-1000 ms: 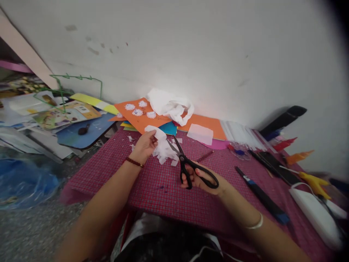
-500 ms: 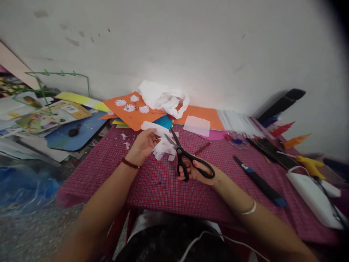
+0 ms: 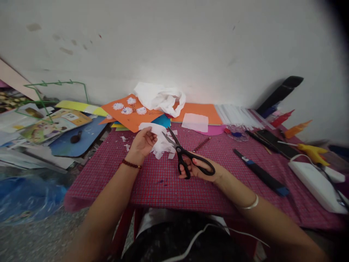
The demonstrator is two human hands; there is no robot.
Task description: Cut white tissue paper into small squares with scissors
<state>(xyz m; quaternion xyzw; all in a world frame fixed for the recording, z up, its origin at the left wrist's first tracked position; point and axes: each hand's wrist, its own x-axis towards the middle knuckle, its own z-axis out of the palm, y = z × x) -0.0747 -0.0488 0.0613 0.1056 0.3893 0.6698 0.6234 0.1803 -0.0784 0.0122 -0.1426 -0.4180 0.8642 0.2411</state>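
Observation:
My left hand is closed, its fingers pinching a strip of white tissue paper. In my right hand is a pair of black-handled scissors, my fingers through the loops. The blades are spread apart and point up and left toward the paper. Beneath the left fingers and blade tips lies a heap of cut white paper scraps. An orange sheet with white paper flowers on it lies beyond my left hand. A pale square of tissue paper rests farther right.
A crumpled white bag sits against the wall. On the right of the checked tablecloth are a dark-handled cutter, a yellow glue gun and a white power bank-like box. A brown pencil lies behind the scissors.
The view has shifted slightly. My left hand still pinches the paper, and the scissors stay spread close beside it in my right hand.

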